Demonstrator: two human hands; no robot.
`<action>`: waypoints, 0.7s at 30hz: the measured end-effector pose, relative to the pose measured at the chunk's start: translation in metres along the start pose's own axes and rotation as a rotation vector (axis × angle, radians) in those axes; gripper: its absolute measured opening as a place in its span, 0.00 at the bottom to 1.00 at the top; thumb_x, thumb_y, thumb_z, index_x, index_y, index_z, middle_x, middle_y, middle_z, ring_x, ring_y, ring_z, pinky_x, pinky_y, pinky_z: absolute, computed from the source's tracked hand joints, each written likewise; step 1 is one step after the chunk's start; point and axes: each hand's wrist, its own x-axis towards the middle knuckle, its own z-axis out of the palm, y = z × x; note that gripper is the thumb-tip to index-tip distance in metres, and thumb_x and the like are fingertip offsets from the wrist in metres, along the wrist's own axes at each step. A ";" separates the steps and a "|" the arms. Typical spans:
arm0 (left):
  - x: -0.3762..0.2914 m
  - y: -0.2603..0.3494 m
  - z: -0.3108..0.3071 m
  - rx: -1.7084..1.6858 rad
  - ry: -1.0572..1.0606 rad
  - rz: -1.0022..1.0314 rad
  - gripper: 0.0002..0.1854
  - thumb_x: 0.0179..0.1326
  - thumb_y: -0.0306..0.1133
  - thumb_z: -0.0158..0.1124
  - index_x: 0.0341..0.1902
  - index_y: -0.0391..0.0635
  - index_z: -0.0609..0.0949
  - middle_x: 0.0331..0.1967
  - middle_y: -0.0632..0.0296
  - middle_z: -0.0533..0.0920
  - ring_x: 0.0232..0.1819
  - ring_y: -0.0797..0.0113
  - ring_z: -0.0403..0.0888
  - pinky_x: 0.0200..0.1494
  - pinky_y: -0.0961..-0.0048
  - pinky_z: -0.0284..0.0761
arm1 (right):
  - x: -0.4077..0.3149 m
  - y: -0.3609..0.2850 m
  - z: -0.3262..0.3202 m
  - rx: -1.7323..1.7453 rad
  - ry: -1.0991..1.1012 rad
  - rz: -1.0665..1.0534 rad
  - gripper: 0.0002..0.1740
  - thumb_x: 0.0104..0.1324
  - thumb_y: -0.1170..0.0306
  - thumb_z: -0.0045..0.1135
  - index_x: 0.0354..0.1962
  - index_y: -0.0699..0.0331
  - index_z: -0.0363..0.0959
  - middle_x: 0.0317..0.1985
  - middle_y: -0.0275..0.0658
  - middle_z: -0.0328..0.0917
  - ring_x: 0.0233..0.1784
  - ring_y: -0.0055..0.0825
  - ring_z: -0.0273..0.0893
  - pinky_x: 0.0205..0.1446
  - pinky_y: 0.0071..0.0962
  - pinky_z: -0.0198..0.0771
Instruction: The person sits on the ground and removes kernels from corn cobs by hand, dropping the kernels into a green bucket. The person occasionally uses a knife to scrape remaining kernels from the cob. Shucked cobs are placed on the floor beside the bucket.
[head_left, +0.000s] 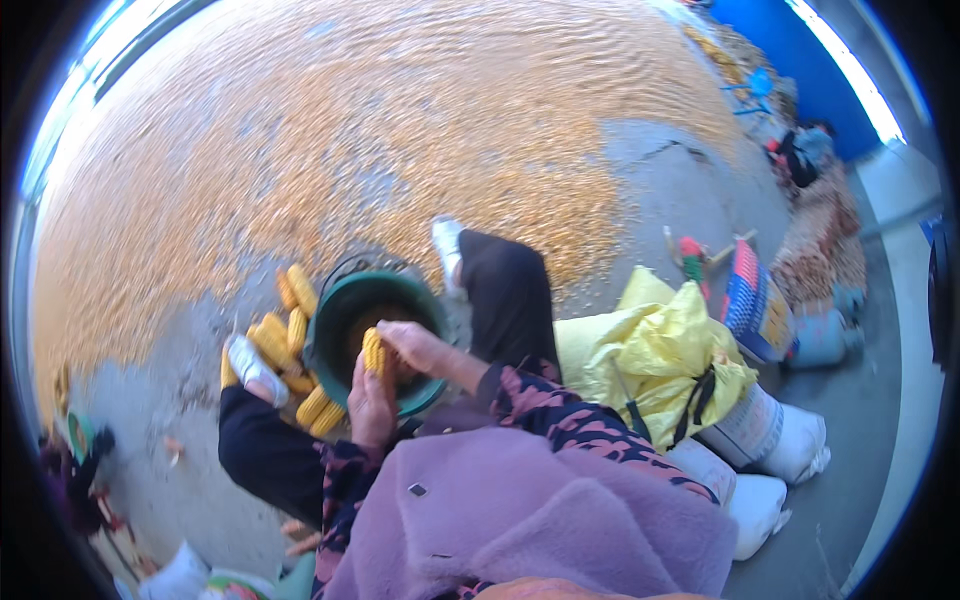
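A yellow ear of corn (373, 354) stands tilted above a green bucket (336, 300) that sits between my feet. My left hand (372, 409) grips the ear from below. Against its upper right side rests my right hand (421, 346), thumb side towards the tip; its fingertips are partly hidden behind the ear. Inside the bucket the bottom looks brownish and dark, and its contents are too blurred to tell. Several husked ears of corn (274, 341) lie on the floor along the bucket's left side, next to my left shoe (256, 370).
Loose corn kernels (465, 135) cover the floor ahead. On the right lie a yellow woven sack (600, 349), several white filled sacks (757, 510) and a blue-and-red patterned bag (757, 315). A person (71, 480) sits at the far left beside a green container (80, 435).
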 end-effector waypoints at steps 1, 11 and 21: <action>0.003 -0.002 -0.002 0.042 -0.031 -0.013 0.25 0.77 0.37 0.38 0.71 0.36 0.61 0.64 0.54 0.71 0.63 0.65 0.71 0.65 0.72 0.66 | 0.003 0.012 -0.004 0.038 0.001 -0.020 0.21 0.75 0.52 0.39 0.38 0.58 0.73 0.29 0.29 0.72 0.25 0.14 0.68 0.26 0.19 0.65; 0.000 0.005 0.002 0.024 0.012 -0.079 0.26 0.77 0.41 0.41 0.71 0.36 0.61 0.64 0.56 0.70 0.64 0.67 0.69 0.66 0.74 0.65 | 0.001 0.005 -0.007 0.135 -0.101 0.151 0.28 0.73 0.41 0.39 0.36 0.58 0.72 0.22 0.27 0.68 0.17 0.13 0.62 0.18 0.15 0.57; -0.001 0.014 0.009 0.114 0.035 -0.061 0.25 0.77 0.43 0.42 0.69 0.39 0.66 0.57 0.59 0.75 0.57 0.70 0.73 0.61 0.77 0.67 | 0.002 0.015 -0.003 -0.007 -0.003 -0.015 0.23 0.75 0.51 0.36 0.37 0.61 0.71 0.28 0.30 0.72 0.27 0.17 0.68 0.29 0.21 0.65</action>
